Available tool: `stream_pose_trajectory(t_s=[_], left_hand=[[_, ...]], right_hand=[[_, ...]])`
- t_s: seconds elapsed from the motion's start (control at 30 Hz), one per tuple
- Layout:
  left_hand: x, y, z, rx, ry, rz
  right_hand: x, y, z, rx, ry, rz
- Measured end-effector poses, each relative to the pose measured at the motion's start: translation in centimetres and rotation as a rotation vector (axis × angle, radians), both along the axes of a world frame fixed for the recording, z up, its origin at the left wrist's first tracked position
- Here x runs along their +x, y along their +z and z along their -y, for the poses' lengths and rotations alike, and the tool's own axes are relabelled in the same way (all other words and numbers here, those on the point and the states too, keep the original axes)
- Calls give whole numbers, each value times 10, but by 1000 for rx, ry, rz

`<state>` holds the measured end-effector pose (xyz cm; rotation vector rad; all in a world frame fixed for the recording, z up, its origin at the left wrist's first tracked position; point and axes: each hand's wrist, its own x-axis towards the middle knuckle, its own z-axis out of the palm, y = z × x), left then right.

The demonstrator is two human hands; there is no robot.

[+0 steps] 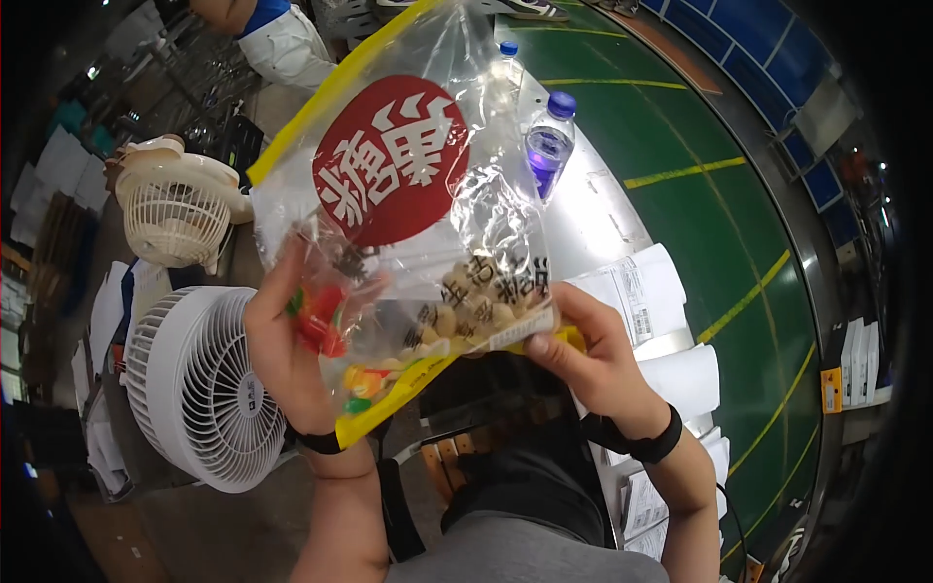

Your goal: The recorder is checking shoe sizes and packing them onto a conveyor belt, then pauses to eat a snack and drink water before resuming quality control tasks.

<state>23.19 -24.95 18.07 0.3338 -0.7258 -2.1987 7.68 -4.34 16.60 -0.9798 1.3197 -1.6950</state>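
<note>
Before me I hold up a clear plastic candy bag (292, 194) with yellow edges and a large red round print. Pale round nut-like pieces (486, 313) and a few colourful wrapped candies (362, 381) lie at its lower end. My right hand (595, 355) pinches the bag's lower right corner between thumb and fingers. At the bag's left side, my left hand (277, 335) is closed on it, its fingertips partly behind the film. A red wrapped candy (321, 319) shows by those fingers; whether it is inside the bag I cannot tell.
On my left stand a white round fan (209, 389) and a cream fan (175, 209). A bottle of purple liquid (550, 146) and a second bottle (508, 66) stand on the pale table (593, 204), with stacked papers (632, 291) nearer. Another person (282, 49) is at the far left.
</note>
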Motion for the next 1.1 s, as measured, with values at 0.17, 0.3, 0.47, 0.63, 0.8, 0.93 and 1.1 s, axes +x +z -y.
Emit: stream_pose_trajectory(t_s=[0.17, 0.3, 0.47, 0.63, 0.8, 0.93, 1.1], left_hand=[[-9, -45, 57, -219, 105, 92], [-36, -70, 80, -327, 155, 9], [-67, -107, 120, -80, 477, 151], [-66, -116, 130, -53, 580, 258], [-65, -104, 115, -128, 529, 297], [-47, -116, 123, -97, 473, 227], [-28, -104, 113, -88, 376, 352]], right_hand=[[-24, -29, 29, 26, 71, 302], [-55, -45, 57, 84, -41, 293], [-69, -73, 82, 459, -197, 39], [-58, -97, 63, 526, -163, -150], [-48, -91, 34, 595, -43, -415], [-32, -82, 23, 518, 16, -554], [-13, -65, 4, 469, -27, -651]])
